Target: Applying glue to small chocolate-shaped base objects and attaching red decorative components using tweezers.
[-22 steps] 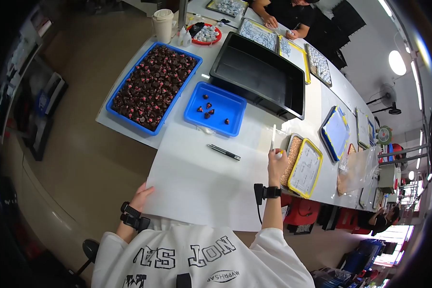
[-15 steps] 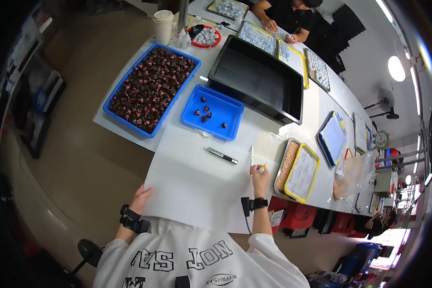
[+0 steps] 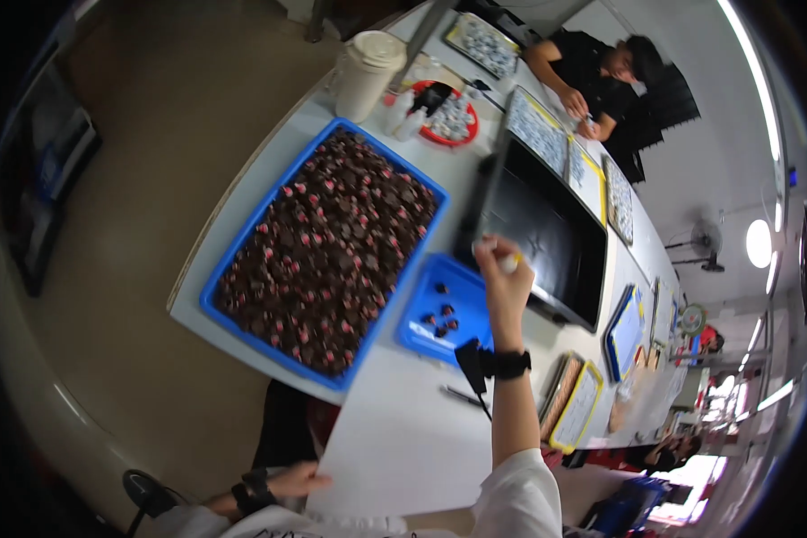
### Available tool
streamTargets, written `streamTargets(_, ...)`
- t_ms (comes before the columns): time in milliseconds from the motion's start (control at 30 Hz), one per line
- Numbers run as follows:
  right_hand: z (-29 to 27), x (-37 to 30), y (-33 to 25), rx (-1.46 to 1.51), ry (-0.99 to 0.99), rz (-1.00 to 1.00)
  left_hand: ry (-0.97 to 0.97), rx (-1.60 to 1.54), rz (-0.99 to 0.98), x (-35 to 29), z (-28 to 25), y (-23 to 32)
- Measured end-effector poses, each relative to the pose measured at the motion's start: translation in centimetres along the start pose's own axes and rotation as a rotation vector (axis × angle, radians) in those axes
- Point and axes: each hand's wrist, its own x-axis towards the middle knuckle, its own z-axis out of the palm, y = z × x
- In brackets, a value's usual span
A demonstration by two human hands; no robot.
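My right hand (image 3: 504, 269) is raised over the small blue tray (image 3: 419, 336), next to the rim of the big black bin (image 3: 592, 300). Its fingers are closed on a small white and yellow thing (image 3: 510, 262), too blurred for me to name. Several small dark brown pieces (image 3: 441, 331) lie in the small tray. My left hand (image 3: 298, 480), slightly smeared, rests at the near left edge of the white work surface (image 3: 394, 462) with its fingers stretched out, holding nothing that I can see. A dark pen (image 3: 460, 394) lies between the small tray and me.
On the left, a large blue tray (image 3: 215, 300) is heaped with dark brown and pink pieces. Behind it stand a cream lidded cup (image 3: 368, 81), small white bottles (image 3: 403, 121) and a red dish (image 3: 446, 142). Yellow-rimmed trays (image 3: 576, 408) lie right. A co-worker (image 3: 592, 76) sits across the table.
My right hand has moved up and away from the white surface to above the small blue tray, keeping the white and yellow thing. The whole view has shifted and turned left.
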Motion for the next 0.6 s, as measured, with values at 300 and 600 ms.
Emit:
streamTargets(300,19.4,21.4,0.2,-0.299,0.026,-0.129,-0.139,0.251,0.241,2.0,-1.6,0.2)
streamTargets(600,20.9,22.8,3.5,-0.293,-0.006,-0.108,-0.103,0.21,0.187,2.2,-3.6,2.6)
